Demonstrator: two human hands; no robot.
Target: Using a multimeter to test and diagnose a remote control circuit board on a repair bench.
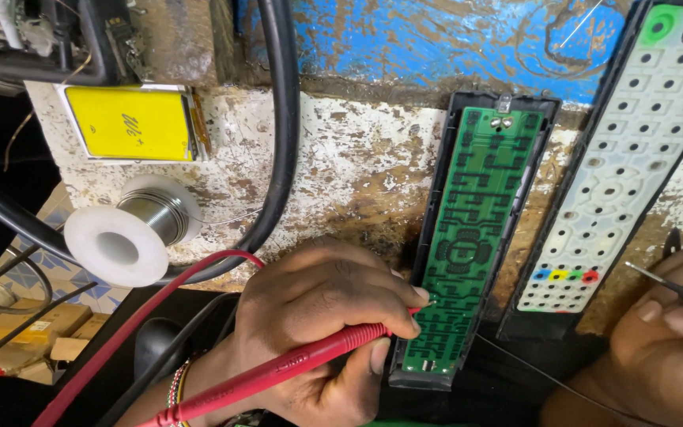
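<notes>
My left hand grips a red test probe, its tip resting on the lower part of a green circuit board that lies in the black bottom shell of a remote control. At the lower right, my right hand holds a thin black probe whose metal tip points left, near the lower end of a white rubber keypad seated in a black remote cover. The keypad has several coloured buttons low down.
A worn bench with white and blue flaking paint carries everything. A spool of solder wire sits at left, a flat yellow battery pack above it. Thick black cables and a red lead cross the left side.
</notes>
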